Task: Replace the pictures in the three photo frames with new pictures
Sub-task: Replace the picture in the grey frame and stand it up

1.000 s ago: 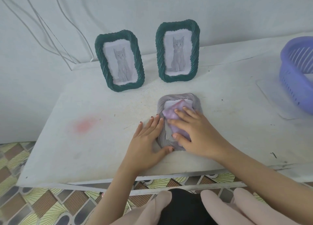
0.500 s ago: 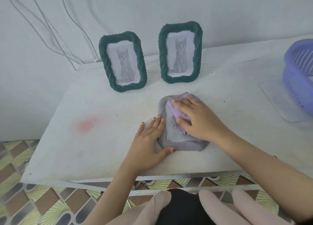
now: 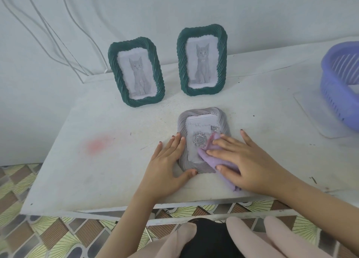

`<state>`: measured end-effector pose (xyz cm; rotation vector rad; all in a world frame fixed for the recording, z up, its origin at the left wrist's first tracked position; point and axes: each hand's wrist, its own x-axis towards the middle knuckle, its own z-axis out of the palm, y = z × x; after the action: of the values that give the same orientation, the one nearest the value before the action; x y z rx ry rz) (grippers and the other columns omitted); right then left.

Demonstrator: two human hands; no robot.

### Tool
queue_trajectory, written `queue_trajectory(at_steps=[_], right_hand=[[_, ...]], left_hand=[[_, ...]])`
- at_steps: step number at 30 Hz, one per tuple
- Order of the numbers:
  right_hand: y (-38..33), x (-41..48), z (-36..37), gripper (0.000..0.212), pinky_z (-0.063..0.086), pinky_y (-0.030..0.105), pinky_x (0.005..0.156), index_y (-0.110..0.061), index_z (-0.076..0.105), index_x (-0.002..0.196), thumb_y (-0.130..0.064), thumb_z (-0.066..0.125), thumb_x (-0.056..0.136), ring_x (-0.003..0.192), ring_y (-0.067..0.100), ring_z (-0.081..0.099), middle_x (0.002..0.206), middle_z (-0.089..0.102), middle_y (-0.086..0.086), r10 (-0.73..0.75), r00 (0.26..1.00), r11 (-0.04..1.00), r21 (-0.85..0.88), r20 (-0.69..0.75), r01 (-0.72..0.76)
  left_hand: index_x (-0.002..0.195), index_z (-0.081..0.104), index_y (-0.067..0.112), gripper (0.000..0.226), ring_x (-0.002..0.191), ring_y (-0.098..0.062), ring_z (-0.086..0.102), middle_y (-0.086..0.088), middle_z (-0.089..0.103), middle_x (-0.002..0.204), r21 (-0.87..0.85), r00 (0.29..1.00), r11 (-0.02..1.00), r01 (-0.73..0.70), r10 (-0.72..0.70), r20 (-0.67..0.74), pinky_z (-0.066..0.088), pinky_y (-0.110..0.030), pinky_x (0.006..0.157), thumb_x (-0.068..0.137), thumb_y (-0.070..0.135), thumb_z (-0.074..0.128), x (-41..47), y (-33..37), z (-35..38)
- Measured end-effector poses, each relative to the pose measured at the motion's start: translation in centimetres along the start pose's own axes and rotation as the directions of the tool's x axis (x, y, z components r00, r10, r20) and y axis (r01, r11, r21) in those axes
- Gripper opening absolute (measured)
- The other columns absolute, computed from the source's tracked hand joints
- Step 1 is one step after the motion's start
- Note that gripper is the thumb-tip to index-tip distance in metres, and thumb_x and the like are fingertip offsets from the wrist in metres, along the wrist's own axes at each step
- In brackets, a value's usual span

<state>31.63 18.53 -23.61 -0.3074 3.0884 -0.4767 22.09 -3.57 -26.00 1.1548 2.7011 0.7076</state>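
On the white table (image 3: 97, 170), two green frames (image 3: 136, 72) (image 3: 202, 60) stand upright at the back, well apart from the hands. The grey frame (image 3: 196, 133) lies flat near the front edge, its long axis pointing away from the person. The left hand (image 3: 169, 164) rests along its left side, fingers straight and together. The right hand (image 3: 250, 164), fingers (image 3: 221, 152) spread flat, presses a purple cloth (image 3: 211, 158) onto its near right corner, so the wiping is probably its job.

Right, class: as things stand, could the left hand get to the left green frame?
Probably yes. The left hand lies flat, holding nothing, against the grey frame, and only bare table shows between it and the left green frame.
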Motion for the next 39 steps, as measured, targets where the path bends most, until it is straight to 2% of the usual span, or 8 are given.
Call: queue_trajectory(at_steps=[7, 13, 22, 25, 27, 31, 36, 39], right_hand=[[1.6, 5.8, -0.2, 0.043, 0.008, 0.042, 0.115, -0.025, 0.042, 0.138, -0.027, 0.038, 0.096, 0.144, 0.020, 0.014, 0.151, 0.031, -0.001, 0.178, 0.983, 0.981, 0.089, -0.051, -0.173], [-1.1, 5.8, 0.9, 0.081, 0.019, 0.047, 0.114, -0.021, 0.046, 0.136, -0.068, 0.032, 0.071, 0.142, 0.029, 0.019, 0.145, 0.040, 0.006, 0.114, 0.992, 0.991, 0.069, -0.050, -0.111], [-1.6, -1.0, 1.2, 0.057, 0.028, 0.031, 0.108, -0.023, 0.055, 0.128, -0.014, 0.045, 0.072, 0.133, 0.019, 0.039, 0.135, 0.053, 0.000, -0.044, 0.996, 0.985, 0.166, -0.077, 0.056], [-0.3, -1.1, 0.0, 0.054, 0.029, 0.022, 0.112, -0.030, 0.052, 0.128, -0.002, 0.049, 0.082, 0.127, -0.011, 0.036, 0.136, 0.043, -0.016, 0.063, 0.997, 0.864, 0.502, -0.043, -0.033], [0.5, -1.0, -1.0, 0.056, 0.050, 0.032, 0.093, -0.032, 0.048, 0.129, 0.002, 0.055, 0.085, 0.107, 0.003, 0.060, 0.132, 0.046, -0.020, 0.169, 0.983, 0.777, 0.622, -0.069, -0.091], [2.6, -0.7, -2.1, 0.051, 0.046, 0.009, 0.081, -0.020, 0.052, 0.131, 0.002, 0.052, 0.085, 0.095, 0.000, 0.061, 0.126, 0.057, -0.006, 0.370, 0.881, 0.824, 0.542, -0.294, -0.165], [5.2, -0.3, -0.6, 0.032, 0.042, 0.046, 0.094, -0.011, 0.052, 0.117, -0.015, 0.047, 0.085, 0.107, 0.026, 0.052, 0.110, 0.055, 0.003, 0.458, 0.828, 0.884, 0.261, -0.323, -0.388], [4.4, 0.2, 0.3, 0.042, 0.010, 0.067, 0.105, -0.015, 0.045, 0.127, -0.032, 0.042, 0.090, 0.128, 0.027, 0.038, 0.124, 0.051, 0.005, 0.495, 0.823, 0.866, 0.072, -0.279, -0.496]], left_hand=[[0.147, 0.017, 0.025, 0.087, 0.143, -0.004, 0.005, 0.007, 0.011, 0.155, 0.005, 1.000, 1.000, 0.005, -0.005, -0.001, -0.003, -0.027, 0.116, 0.076, 0.069, 0.038, 0.0, 0.2, 0.0], [0.146, 0.016, 0.027, 0.085, 0.143, -0.001, 0.004, 0.014, 0.008, 0.151, -0.007, 1.000, 1.000, 0.004, -0.004, -0.004, -0.002, -0.026, 0.116, 0.075, 0.068, 0.039, 0.0, 0.2, 0.0], [0.144, 0.014, 0.031, 0.084, 0.142, 0.001, 0.006, 0.016, 0.008, 0.151, -0.024, 1.000, 1.000, 0.008, -0.009, -0.024, -0.005, -0.020, 0.114, 0.074, 0.070, 0.040, -0.1, 0.2, 0.0], [0.143, 0.011, 0.035, 0.082, 0.142, 0.001, 0.006, 0.016, 0.008, 0.151, -0.032, 1.000, 0.999, 0.002, -0.003, -0.021, -0.003, -0.023, 0.115, 0.075, 0.070, 0.041, -0.1, 0.2, 0.0], [0.142, 0.011, 0.037, 0.081, 0.142, 0.001, 0.006, 0.015, 0.009, 0.152, -0.038, 1.000, 0.999, 0.005, -0.006, -0.018, -0.002, -0.024, 0.116, 0.075, 0.070, 0.041, -0.1, 0.2, 0.0], [0.142, 0.009, 0.037, 0.081, 0.142, 0.002, 0.004, 0.015, 0.008, 0.152, -0.035, 1.000, 0.999, 0.007, -0.008, -0.014, -0.002, -0.026, 0.117, 0.075, 0.071, 0.039, -0.1, 0.3, 0.0], [0.145, 0.015, 0.034, 0.085, 0.141, 0.004, 0.004, 0.018, 0.006, 0.151, -0.051, 1.000, 0.998, 0.023, -0.024, -0.013, -0.002, -0.026, 0.117, 0.074, 0.071, 0.041, -0.2, 0.2, 0.1], [0.144, 0.017, 0.035, 0.085, 0.141, 0.005, 0.005, 0.020, 0.007, 0.150, -0.093, 0.999, 0.995, 0.032, -0.033, -0.011, -0.002, -0.025, 0.117, 0.072, 0.071, 0.043, 0.0, 0.1, 0.1]])
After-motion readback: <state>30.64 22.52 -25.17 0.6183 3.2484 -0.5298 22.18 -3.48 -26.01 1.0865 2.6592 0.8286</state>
